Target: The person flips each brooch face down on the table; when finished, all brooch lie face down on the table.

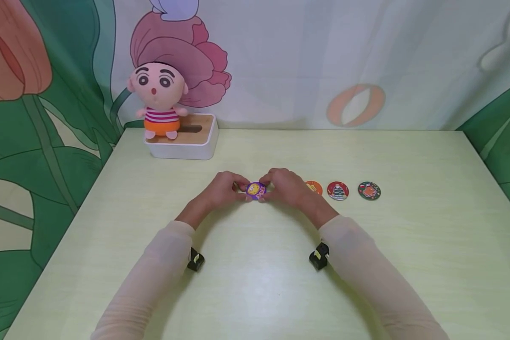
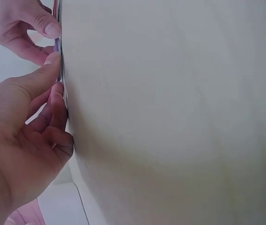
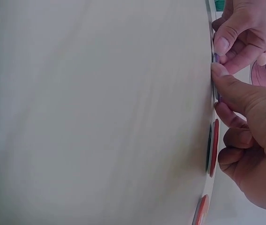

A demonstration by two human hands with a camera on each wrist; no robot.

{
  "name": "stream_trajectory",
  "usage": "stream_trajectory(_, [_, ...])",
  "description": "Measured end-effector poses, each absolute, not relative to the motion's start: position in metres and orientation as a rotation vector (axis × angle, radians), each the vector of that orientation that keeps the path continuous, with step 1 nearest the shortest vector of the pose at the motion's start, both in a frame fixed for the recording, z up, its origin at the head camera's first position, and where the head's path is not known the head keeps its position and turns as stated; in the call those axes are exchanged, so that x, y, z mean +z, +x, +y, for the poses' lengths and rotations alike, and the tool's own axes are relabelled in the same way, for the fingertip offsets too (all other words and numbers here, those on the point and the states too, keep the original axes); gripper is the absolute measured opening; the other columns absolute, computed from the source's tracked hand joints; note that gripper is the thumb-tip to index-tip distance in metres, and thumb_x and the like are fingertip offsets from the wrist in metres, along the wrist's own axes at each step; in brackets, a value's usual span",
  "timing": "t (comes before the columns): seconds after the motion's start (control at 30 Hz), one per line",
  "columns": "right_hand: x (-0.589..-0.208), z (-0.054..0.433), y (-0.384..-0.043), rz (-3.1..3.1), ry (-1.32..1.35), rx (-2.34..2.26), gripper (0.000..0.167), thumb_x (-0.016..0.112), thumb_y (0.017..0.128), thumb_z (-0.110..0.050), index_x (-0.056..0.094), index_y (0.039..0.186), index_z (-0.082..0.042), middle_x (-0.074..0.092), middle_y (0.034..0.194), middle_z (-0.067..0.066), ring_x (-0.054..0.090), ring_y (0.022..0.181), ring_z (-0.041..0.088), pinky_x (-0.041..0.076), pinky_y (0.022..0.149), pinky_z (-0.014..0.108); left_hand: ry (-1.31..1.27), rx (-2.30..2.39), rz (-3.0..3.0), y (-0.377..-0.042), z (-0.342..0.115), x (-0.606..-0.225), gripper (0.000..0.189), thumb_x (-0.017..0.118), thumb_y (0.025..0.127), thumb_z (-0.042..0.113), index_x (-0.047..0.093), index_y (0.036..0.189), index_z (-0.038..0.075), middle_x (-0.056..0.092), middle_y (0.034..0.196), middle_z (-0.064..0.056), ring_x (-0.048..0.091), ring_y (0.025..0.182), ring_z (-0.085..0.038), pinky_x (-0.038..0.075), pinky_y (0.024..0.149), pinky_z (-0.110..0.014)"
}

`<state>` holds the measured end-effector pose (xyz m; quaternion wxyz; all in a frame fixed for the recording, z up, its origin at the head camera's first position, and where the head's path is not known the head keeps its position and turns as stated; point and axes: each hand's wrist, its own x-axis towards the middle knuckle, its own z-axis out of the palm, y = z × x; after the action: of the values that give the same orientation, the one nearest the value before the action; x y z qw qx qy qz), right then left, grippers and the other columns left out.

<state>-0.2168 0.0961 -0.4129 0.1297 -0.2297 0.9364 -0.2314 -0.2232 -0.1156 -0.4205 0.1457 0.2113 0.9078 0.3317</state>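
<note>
Head view, and both your hands meet over the pale table, one purple round badge right between them! Your left hand pinches its left side, thumb near, finger far; your right hand has the right side in the same thumb-and-finger grip. The badge shows a yellow figure and some pale lettering, too small to read, and you cannot tell from here whether it touches the tabletop. Now count along to the right: three more badges, making four in all. First comes one orange badge, partly hidden by your right hand, its marks unreadable; then one red badge with a tree, any small writing on it lost; then one dark green badge with a red shape, set a little apart. At the far left you've got one white box with a wooden top and a single dark slot, and one plush doll sitting on it in a striped shirt and orange shorts. Two black devices ride at your wrists, one on each, with no brand legible.
</note>
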Motion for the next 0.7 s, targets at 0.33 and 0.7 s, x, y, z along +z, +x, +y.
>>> stream_trajectory(0.33, [-0.4127, 0.096, -0.2174, 2.707, -0.631, -0.735, 0.047, 0.083, 0.085, -0.024, 0.071, 0.126, -0.004, 0.075, 0.121, 0.01, 0.067, 0.113, 0.024, 0.053, 0.101, 0.038, 0.577, 0.976, 2.625, -0.2239, -0.1151, -0.4223, 0.034, 0.084, 0.084, 0.014, 0.075, 0.115, 0.002, 0.073, 0.095, -0.012, 0.06, 0.087, -0.019, 0.048, 0.075, -0.022])
stream_trajectory(0.7, [-0.4143, 0.0957, -0.2173, 2.71, -0.589, -0.775, 0.045, 0.085, 0.084, -0.024, 0.071, 0.123, -0.007, 0.074, 0.112, 0.007, 0.065, 0.105, 0.022, 0.052, 0.098, 0.038, 0.478, 1.013, 2.582, -0.2219, -0.1129, -0.4195, 0.041, 0.085, 0.082, 0.011, 0.07, 0.119, 0.002, 0.076, 0.102, -0.013, 0.064, 0.09, -0.022, 0.05, 0.077, -0.023])
